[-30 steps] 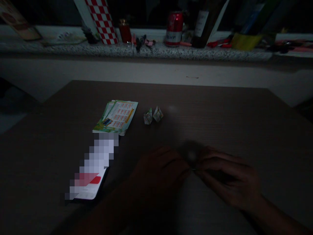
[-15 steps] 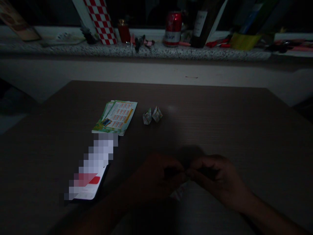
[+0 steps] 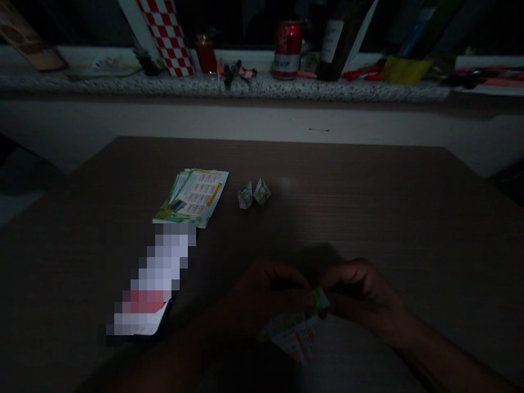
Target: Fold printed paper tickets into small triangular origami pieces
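Note:
The scene is dim. My left hand (image 3: 266,297) and my right hand (image 3: 360,297) meet low over the dark wooden table (image 3: 368,202), both pinched on a small printed paper slip (image 3: 297,330) that is partly folded; its top corner sits between my fingertips. Farther off on the table lie two small folded paper pieces (image 3: 254,194) side by side. To their left is a small stack of the same printed paper slips (image 3: 192,197).
A phone (image 3: 153,284) with a lit screen lies at the table's left front. Behind the table runs a speckled stone ledge (image 3: 245,86) carrying a red can (image 3: 286,49), a dark bottle (image 3: 338,38), a red-and-white checked object (image 3: 166,35) and other clutter.
My hands have drawn slightly nearer and lower. The paper slip, hidden a second ago, now shows pale below my fingers, with a corner turned up between them.

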Demonstrator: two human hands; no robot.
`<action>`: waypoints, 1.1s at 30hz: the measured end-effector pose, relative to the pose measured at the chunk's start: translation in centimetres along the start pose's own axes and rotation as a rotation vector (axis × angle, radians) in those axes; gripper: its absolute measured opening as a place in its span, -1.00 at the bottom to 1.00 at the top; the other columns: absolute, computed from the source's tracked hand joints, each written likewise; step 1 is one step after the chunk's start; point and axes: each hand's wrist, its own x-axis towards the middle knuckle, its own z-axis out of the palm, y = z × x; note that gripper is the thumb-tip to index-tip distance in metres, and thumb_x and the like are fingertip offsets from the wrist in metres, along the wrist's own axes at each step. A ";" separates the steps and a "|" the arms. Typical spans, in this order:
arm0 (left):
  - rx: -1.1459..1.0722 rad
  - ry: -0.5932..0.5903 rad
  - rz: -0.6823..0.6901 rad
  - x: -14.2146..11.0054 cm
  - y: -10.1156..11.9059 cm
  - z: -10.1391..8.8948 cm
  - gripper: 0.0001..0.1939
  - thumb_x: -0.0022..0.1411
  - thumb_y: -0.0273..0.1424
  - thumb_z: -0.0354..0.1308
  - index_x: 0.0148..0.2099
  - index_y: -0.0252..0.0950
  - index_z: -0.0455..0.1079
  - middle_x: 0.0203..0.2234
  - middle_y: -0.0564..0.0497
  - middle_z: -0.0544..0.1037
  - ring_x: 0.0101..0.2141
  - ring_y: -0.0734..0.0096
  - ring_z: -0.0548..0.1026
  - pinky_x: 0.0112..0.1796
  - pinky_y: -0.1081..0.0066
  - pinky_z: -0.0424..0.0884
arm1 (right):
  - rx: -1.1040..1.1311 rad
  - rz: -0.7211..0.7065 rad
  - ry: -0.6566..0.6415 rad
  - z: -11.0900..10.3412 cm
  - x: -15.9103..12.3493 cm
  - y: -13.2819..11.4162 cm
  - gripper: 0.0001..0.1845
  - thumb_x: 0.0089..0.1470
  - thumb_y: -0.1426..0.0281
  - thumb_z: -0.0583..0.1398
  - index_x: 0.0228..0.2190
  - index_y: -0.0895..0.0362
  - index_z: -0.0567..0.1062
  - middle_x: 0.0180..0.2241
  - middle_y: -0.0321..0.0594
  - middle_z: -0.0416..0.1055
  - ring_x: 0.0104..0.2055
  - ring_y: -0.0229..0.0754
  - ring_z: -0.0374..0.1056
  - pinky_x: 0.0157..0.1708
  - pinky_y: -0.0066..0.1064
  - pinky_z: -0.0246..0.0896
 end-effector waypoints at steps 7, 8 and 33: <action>0.005 0.009 -0.008 0.0 -0.2 -0.1 -0.84 0.06 -0.34 0.28 -0.40 -0.36 0.52 -0.60 0.10 0.42 -0.57 0.61 0.27 -0.49 0.56 0.19 | -0.050 -0.060 -0.014 0.0 0.2 -0.1 -0.90 -0.03 0.38 0.32 -0.48 0.17 0.59 -0.60 -0.28 0.48 -0.60 -0.36 0.31 -0.58 -0.56 0.25; 0.018 0.010 -0.005 0.0 -0.2 -0.1 -0.84 0.07 -0.34 0.28 -0.40 -0.36 0.52 -0.59 0.10 0.43 -0.56 0.61 0.27 -0.49 0.56 0.19 | -0.062 -0.060 -0.009 0.0 0.2 -0.1 -0.90 -0.04 0.38 0.32 -0.48 0.17 0.60 -0.60 -0.28 0.48 -0.61 -0.36 0.31 -0.59 -0.55 0.24; 0.724 0.116 0.227 -0.5 0.1 1.0 -0.86 0.17 -0.46 0.11 -0.40 -0.35 0.46 -0.59 0.10 0.44 -0.56 0.56 0.34 -0.52 0.58 0.17 | -0.336 -0.074 0.179 0.7 0.3 0.5 -0.89 -0.25 0.61 0.19 -0.63 0.17 0.43 -0.67 -0.41 0.28 -0.64 -0.40 0.12 -0.65 -0.58 0.01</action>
